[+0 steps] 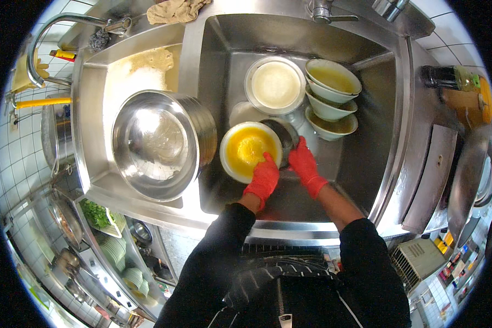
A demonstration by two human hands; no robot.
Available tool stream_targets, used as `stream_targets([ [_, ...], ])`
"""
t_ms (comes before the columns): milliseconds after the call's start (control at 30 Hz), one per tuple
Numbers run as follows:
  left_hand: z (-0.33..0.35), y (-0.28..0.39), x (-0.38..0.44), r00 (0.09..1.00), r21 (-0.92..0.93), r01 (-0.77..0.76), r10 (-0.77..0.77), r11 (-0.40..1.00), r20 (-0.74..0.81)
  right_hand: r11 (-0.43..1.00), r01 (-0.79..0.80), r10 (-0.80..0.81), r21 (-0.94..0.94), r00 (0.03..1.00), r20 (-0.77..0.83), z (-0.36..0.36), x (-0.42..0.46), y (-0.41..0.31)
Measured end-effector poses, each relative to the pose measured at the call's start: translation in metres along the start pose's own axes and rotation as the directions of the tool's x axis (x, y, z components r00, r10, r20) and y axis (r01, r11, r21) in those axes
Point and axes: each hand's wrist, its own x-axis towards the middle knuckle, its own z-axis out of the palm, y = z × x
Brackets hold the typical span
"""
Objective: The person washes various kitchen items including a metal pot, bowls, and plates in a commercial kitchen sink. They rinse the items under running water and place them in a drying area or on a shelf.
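My left hand, in a red glove, grips the near right rim of a white bowl with yellow liquid or residue inside. To its right, my right hand, also red-gloved, holds the right edge of a dark round dish. The white bowl partly covers that dish. Both hands are over the right basin of a stainless steel sink. Beyond them stands a round white bowl, its inside pale and cloudy. Several white bowls with yellowish residue lean in a tilted stack at the right.
A large steel pot stands tilted in the left basin near foamy water. Faucets rise behind the sink. A tan cloth and a metal scourer lie along the back ledge. Right of the sink is a dark bottle.
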Motion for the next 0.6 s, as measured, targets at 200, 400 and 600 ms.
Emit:
stream_targets([
  [200,-0.054,-0.027,-0.001,0.983,-0.031,-0.182,0.182,0.983,-0.006,0.983,0.102,-0.146,-0.151,0.937,-0.316,-0.037,0.035,0.097],
  [400,-0.043,-0.035,-0.006,0.988,-0.369,-0.080,0.121,0.926,0.091,0.898,-0.108,-0.213,-0.427,0.742,-0.636,-0.022,0.046,0.186],
  [600,-0.074,-0.041,-0.038,0.999,-0.308,0.000,0.010,0.951,0.033,0.823,-0.106,0.110,0.559,0.994,0.026,-0.022,0.016,0.134],
])
